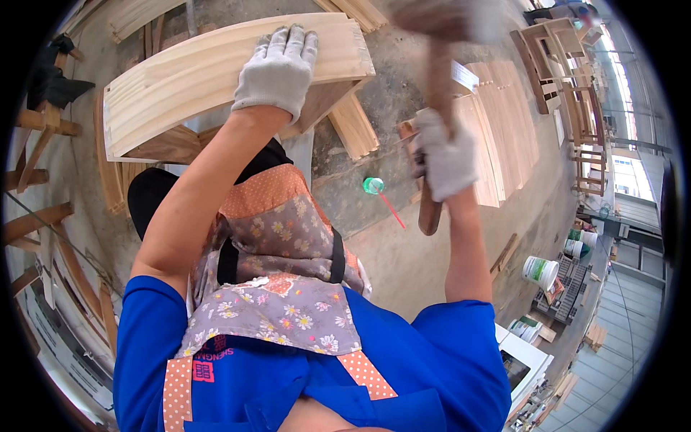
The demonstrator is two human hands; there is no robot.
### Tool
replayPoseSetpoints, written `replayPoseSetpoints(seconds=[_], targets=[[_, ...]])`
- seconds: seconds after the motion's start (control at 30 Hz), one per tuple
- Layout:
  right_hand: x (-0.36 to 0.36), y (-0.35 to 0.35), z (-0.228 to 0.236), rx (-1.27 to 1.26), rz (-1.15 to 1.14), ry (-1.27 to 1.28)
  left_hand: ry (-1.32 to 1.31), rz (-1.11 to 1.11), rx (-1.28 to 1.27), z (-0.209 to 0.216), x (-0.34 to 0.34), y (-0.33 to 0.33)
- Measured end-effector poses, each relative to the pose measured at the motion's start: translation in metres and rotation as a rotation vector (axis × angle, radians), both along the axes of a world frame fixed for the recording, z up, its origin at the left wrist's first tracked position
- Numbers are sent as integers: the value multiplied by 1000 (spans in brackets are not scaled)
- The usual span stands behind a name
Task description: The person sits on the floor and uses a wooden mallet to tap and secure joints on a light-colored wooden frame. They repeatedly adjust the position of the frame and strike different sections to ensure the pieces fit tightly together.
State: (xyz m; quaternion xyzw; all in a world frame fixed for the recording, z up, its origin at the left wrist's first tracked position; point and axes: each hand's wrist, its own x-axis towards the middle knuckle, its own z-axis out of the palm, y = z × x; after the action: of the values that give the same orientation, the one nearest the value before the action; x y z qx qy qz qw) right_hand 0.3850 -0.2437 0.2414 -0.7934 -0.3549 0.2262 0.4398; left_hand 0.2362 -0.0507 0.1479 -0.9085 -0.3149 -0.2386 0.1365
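My left hand [277,72], in a pale work glove, lies flat with fingers stretched out on the upper face of a light wooden box frame [173,83]. Finger-like joints show at the corners of that frame, and its inner side is partly visible below. My right hand [448,155], also gloved, is closed round the wooden handle of a mallet [440,79]. The mallet is raised upright to the right of the frame, apart from it. Its head is smeared by motion at the top of the view.
Stacked wooden panels [507,122] lie to the right. A green cup-like container [373,186] with a red stick stands on the concrete floor [385,252]. White buckets [540,271] are farther right. Wooden frames [43,129] line the left side, and unfinished furniture [554,54] stands at the far right.
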Motion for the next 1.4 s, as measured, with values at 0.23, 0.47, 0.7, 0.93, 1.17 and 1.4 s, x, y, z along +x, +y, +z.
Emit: replayPoseSetpoints(seconds=[0.23,0.47,0.7,0.93,1.17,1.4], targets=[[8,27,22,-156,-43,178,8,-2,-10,-1,-6,0],[23,38,-2,-329,62,7,-22,-22,-18,-2,-1,-1],[27,32,-19,-167,46,-59,29,13,-27,5,1,-5],[8,45,24,-127,10,88,18,16,-36,0,-6,0],[18,64,11,-278,28,178,-23,-12,-25,-5,-8,5],[33,47,-16,-279,84,-224,-16,-37,-31,0,1,-5]])
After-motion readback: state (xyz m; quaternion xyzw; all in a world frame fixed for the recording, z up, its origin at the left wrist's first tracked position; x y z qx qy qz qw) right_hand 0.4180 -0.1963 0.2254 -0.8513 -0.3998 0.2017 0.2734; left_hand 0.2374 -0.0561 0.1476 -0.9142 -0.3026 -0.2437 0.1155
